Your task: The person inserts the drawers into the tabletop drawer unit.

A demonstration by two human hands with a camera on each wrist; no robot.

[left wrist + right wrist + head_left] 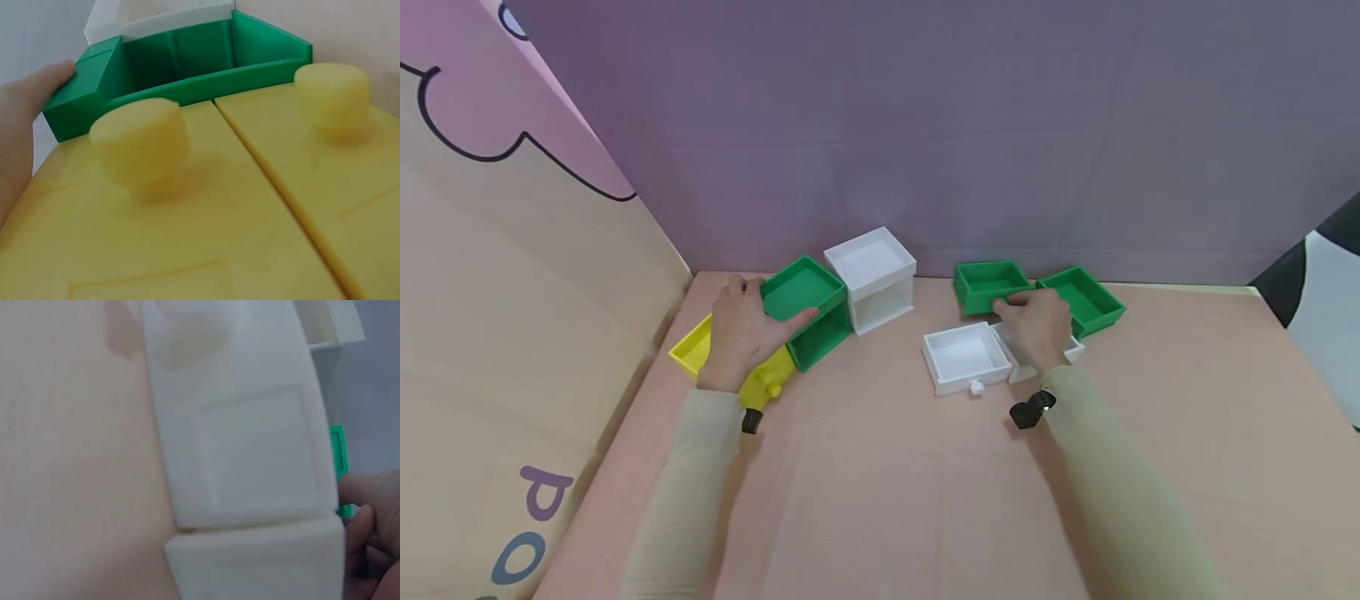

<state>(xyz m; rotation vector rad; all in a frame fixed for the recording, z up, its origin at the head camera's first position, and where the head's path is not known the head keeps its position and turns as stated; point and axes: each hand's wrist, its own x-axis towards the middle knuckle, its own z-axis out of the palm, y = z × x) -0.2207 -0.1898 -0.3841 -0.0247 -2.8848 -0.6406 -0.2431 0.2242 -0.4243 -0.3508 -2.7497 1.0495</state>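
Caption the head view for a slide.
Left hand holds a green cabinet; right hand grips a green drawer, white drawer in front.

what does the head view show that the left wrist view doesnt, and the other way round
Only the head view shows the right hand at the two green drawers, and the knobbed white drawer in front of them.

Only the left wrist view is close enough to reveal a faint rectangular outline on a yellow front.

Both share the left hand touching the green cabinet, the yellow fronts and part or all of the white cabinet.
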